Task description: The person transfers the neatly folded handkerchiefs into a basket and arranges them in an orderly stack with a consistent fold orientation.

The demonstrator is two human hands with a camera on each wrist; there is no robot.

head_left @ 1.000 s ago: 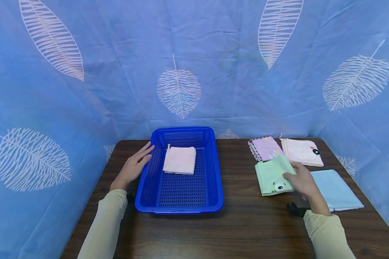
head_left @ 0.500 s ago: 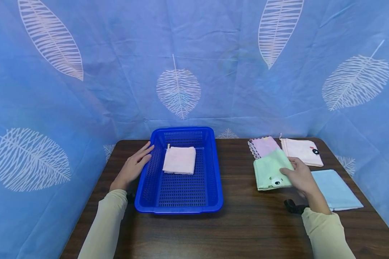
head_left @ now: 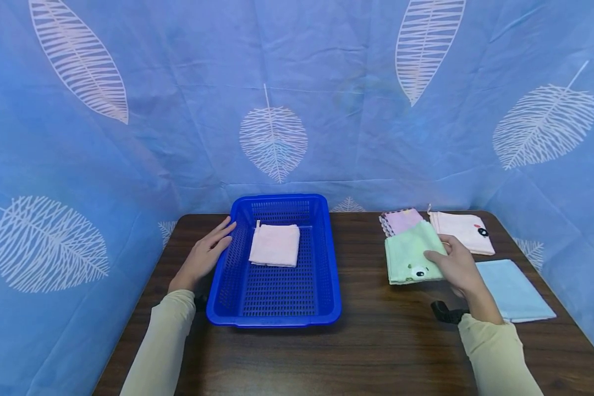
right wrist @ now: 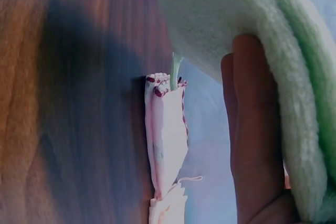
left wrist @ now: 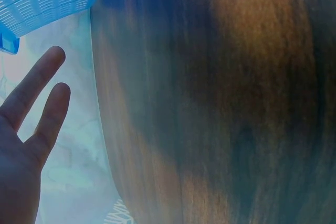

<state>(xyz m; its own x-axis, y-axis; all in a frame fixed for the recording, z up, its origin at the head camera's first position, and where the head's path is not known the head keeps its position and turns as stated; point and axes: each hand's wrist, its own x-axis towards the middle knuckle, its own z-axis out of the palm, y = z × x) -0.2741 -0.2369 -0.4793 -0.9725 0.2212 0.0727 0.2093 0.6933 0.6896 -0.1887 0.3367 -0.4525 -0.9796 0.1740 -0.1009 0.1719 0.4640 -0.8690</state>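
Observation:
My right hand point(head_left: 459, 268) pinches the right edge of a folded green towel point(head_left: 410, 250) with an embroidered animal face, thumb on top and fingers beneath. In the right wrist view, those fingers lie under the green towel point(right wrist: 210, 14), which is raised off the table. Fingers straight and spread, my left hand point(head_left: 203, 256) is at the left rim of a blue plastic basket point(head_left: 334, 291); whether it touches is unclear. Inside the basket lies a folded pale pink towel point(head_left: 275, 246).
Behind the green towel lies a lilac towel point(head_left: 403, 220) with a patterned edge, partly covered in view. A white-pink towel point(head_left: 461, 234) and a light blue towel point(head_left: 512, 289) lie to the right on the dark wooden table point(head_left: 326, 360). A blue leaf-print cloth point(head_left: 317, 137) hangs behind.
My right hand has raised the green towel off the table and shifted it slightly left and away from me. My left hand and the basket have stayed put.

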